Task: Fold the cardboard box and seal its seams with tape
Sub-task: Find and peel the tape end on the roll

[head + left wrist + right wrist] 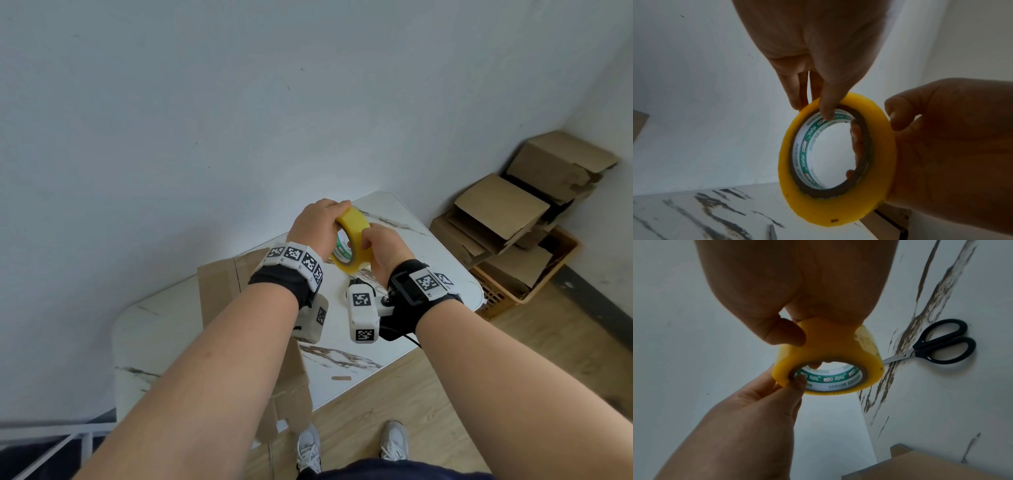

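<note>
Only the right wrist view shows the black-handled scissors (939, 344) at right on the marble table (438, 260), while centre-frame both the left hand (317, 222) and right hand (388, 251) pinch the yellow tape roll (354, 240) above the flat cardboard box (219, 291), its green core lettering unreadable.

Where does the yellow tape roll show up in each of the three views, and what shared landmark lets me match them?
Head: the tape roll is at centre, above the table, held between the left hand and right hand.
Left wrist: right of centre, seen through its hole.
Right wrist: centre, below the palm, with scissors lying to its right.
Shared landmark: the green and white label inside the roll's core.
</note>
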The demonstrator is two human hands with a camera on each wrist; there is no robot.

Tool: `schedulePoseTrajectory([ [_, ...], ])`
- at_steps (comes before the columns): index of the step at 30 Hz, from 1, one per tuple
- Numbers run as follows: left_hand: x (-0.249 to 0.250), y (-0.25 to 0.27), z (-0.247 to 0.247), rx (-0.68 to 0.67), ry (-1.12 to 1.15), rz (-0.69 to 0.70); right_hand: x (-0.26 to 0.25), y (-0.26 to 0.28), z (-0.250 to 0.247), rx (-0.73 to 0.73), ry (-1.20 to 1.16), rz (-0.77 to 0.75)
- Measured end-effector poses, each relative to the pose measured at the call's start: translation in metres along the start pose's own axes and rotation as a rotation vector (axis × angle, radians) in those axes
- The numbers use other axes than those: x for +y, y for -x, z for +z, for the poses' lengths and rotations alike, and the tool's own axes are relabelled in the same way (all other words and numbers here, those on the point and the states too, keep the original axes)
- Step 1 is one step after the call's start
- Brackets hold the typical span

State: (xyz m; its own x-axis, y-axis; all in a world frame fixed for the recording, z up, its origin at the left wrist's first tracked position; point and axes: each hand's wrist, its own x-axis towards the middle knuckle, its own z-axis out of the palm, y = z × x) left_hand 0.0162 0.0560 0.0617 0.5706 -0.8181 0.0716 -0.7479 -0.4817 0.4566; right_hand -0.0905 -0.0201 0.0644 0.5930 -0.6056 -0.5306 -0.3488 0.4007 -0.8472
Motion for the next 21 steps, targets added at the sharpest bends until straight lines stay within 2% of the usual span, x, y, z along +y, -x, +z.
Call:
schedulePoseTrajectory([
  [11,0.000,0.003,-0.003,0.003,0.028,-0.030,0.005,-0.009,-0.003,0.014,-0.110,0.056],
  [21,0.001,0.000,-0.004,0.049,0.233,-0.082,0.013,-0.022,-0.007,-0.093,-0.040,-0.112],
])
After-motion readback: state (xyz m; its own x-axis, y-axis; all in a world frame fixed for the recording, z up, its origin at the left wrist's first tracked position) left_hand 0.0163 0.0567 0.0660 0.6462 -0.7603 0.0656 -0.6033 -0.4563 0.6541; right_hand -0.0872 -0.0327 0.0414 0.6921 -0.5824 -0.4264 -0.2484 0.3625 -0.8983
